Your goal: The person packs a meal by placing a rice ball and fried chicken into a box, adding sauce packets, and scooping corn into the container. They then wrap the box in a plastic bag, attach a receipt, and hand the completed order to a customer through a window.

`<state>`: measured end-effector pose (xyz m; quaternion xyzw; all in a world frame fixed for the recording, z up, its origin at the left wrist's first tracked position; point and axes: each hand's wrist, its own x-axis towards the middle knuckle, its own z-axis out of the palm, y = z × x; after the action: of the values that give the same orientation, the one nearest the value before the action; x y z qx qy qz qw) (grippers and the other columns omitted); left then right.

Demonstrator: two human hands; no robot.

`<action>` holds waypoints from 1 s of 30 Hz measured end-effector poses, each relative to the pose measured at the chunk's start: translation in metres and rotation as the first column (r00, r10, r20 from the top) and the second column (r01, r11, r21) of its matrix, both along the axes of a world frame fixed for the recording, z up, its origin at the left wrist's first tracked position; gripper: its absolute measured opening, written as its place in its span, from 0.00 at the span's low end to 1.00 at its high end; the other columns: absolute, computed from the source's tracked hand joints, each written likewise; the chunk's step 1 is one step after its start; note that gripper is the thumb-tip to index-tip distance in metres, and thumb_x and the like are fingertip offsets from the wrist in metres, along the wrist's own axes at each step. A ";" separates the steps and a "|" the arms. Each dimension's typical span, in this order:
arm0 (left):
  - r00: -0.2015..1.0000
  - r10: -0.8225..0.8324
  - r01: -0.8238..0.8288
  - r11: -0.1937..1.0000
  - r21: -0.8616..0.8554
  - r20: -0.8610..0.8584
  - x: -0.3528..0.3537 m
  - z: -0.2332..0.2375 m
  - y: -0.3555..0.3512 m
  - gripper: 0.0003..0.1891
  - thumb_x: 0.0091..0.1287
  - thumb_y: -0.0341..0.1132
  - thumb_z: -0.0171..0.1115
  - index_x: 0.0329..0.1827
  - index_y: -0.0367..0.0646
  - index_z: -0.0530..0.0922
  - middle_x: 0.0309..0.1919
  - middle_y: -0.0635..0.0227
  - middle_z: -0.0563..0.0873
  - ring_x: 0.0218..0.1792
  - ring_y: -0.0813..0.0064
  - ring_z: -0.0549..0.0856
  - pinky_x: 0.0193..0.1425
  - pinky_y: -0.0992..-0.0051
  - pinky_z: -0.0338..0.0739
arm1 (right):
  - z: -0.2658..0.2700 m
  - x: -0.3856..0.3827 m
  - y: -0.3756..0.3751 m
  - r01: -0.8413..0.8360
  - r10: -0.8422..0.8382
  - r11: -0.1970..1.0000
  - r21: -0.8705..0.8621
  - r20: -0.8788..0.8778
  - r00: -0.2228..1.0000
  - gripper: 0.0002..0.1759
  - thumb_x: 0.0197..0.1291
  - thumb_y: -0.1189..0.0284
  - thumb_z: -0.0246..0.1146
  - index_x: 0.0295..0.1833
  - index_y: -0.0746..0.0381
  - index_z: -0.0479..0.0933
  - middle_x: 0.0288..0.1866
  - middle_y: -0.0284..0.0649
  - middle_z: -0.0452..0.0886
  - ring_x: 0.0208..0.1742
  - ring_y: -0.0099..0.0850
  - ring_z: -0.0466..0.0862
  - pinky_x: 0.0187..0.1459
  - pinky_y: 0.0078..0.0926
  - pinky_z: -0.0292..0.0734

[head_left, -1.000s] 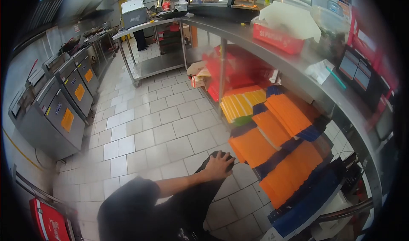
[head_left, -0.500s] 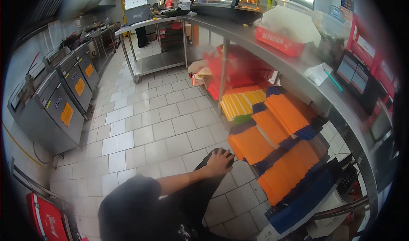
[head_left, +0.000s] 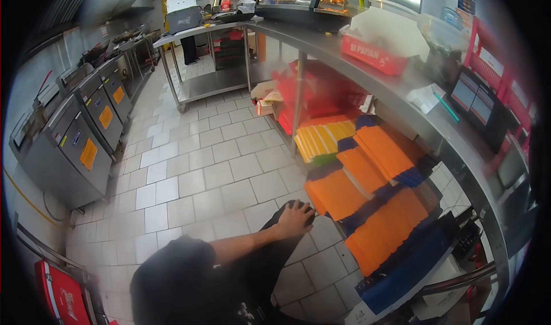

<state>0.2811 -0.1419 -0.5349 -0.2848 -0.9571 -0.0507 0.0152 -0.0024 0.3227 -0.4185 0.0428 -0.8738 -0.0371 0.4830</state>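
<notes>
My left hand [head_left: 295, 218] rests on the knee of my dark trousers [head_left: 270, 250], its fingers spread and holding nothing. The bare forearm comes in from a black sleeve at the lower left. Just right of the hand lie stacks of orange folded card [head_left: 338, 194] with dark blue parts. Behind them is a yellow-and-white striped stack [head_left: 326, 140] with a green edge. My right hand is not in view.
A steel counter [head_left: 396, 89] runs along the right, carrying a red box [head_left: 373, 55] and a dark screen [head_left: 476, 104]. Steel cabinets [head_left: 80, 153] line the left. A red case [head_left: 66, 296] is at the lower left. A person [head_left: 189, 49] stands far back.
The view has shifted very slightly, so the surroundings sit a little further left. My left hand stays on the knee.
</notes>
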 end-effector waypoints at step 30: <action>0.984 -0.028 0.030 0.999 0.013 -0.174 -0.012 -0.014 0.007 0.28 0.64 0.56 0.60 0.66 0.58 0.73 0.66 0.66 0.75 0.63 0.55 0.76 0.53 0.54 0.81 | -0.128 0.915 0.069 0.984 -0.912 -0.119 -0.136 0.407 -0.054 0.24 0.58 0.54 0.63 0.48 0.64 0.77 0.44 0.51 0.84 0.44 0.49 0.84 0.44 0.43 0.80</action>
<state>0.2689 -0.1351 -0.5489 -0.3019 -0.9474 -0.0336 0.1003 0.9128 0.3920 -0.5467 -0.6953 -0.6560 -0.1929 0.2214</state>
